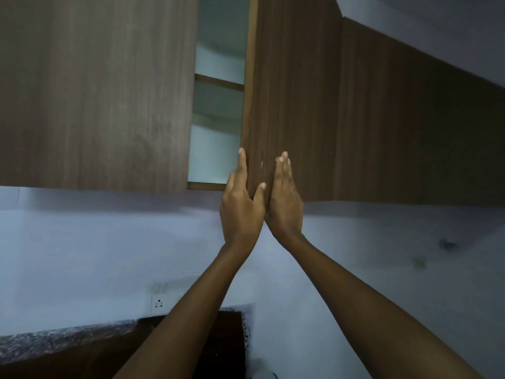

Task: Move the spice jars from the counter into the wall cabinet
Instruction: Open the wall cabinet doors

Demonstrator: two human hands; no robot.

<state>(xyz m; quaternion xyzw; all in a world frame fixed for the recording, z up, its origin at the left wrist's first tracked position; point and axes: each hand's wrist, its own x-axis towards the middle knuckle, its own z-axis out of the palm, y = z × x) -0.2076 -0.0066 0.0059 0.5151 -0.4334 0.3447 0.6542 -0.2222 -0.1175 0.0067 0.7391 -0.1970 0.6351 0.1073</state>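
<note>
left hand [241, 212] pinches upright door [295, 105] edge | right hand [284, 198] flat, fingers together, on door face | cabinet gap [218, 149] just left of both

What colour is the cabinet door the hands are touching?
The cabinet door is dark brown woodgrain; head view.

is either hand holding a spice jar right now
No, the left hand pinches the edge of the cabinet door and the right hand lies flat on its face; no jar shows.
</note>
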